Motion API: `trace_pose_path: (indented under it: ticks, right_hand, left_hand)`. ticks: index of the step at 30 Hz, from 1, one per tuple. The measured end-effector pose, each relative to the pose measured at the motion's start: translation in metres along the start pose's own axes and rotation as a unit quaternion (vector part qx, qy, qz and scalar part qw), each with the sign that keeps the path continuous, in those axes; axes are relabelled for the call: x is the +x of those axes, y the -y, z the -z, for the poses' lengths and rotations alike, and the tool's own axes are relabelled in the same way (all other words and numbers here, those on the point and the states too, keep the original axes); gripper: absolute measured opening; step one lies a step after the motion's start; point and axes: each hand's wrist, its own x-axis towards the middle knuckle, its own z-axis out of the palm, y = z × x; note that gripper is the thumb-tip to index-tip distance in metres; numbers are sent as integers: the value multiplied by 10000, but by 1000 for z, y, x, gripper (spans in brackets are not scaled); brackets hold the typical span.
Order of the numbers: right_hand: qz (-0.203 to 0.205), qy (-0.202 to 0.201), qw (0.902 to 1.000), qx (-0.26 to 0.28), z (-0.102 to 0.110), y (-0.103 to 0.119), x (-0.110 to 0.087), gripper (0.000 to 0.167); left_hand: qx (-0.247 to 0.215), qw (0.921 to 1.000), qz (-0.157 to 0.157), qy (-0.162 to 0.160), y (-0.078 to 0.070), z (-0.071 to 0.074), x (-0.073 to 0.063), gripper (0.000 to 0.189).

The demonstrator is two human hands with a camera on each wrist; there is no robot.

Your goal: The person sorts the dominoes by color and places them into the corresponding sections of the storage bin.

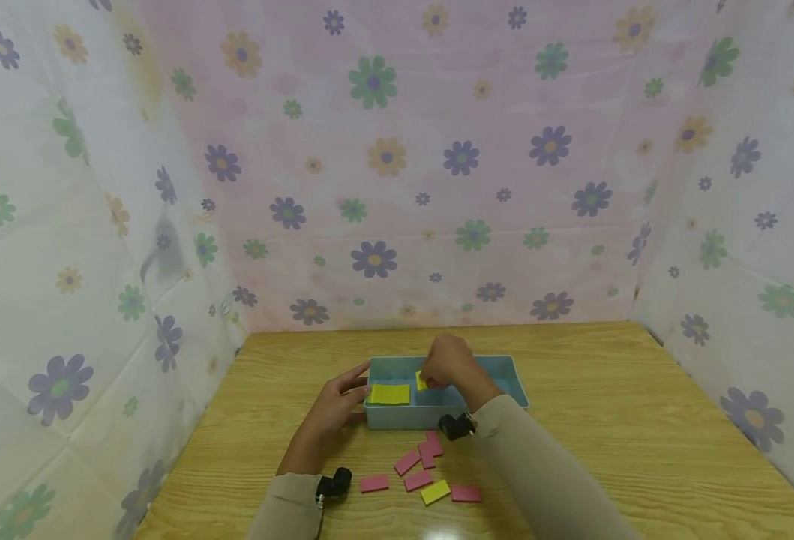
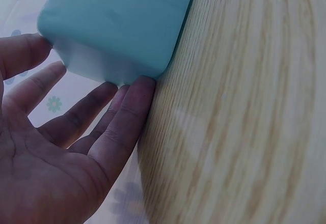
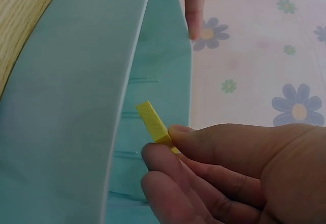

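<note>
A light blue plastic bin (image 1: 406,418) stands lengthwise on the wooden table. Over its inside, my right hand (image 1: 449,361) pinches a yellow tile (image 3: 153,123) between thumb and forefinger. The right wrist view shows that tile tilted, one end sticking out past the fingertips. My left hand (image 1: 334,405) is at the bin's left end, its fingers stretched out and fingertips touching the end wall (image 2: 102,58). Yellow tiles (image 1: 390,394) lie side by side in the bin's left part.
In front of the bin, several pink tiles (image 1: 418,481) lie scattered on the table (image 1: 592,420), two of them overlapping. Among them is one loose yellow tile (image 1: 435,493). Flower-printed cloth (image 1: 423,165) encloses the table at the back and both sides.
</note>
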Motion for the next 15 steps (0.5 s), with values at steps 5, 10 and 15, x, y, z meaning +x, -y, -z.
trace_pose_path:
  ticks: [5, 10, 15]
  right_hand:
    - [-192, 194, 9995, -183, -2, 6, 5, 26]
    - [-313, 243, 9990, -197, -6, 12, 8, 21]
    - [-404, 290, 9982, -327, -12, 16, 12, 18]
  left_hand:
    - [-48, 10000, 31, -42, -1, 0, 0, 56]
    - [-44, 10000, 2, -43, 0, 0, 1, 56]
    - [-30, 10000, -4, -47, 1, 0, 1, 55]
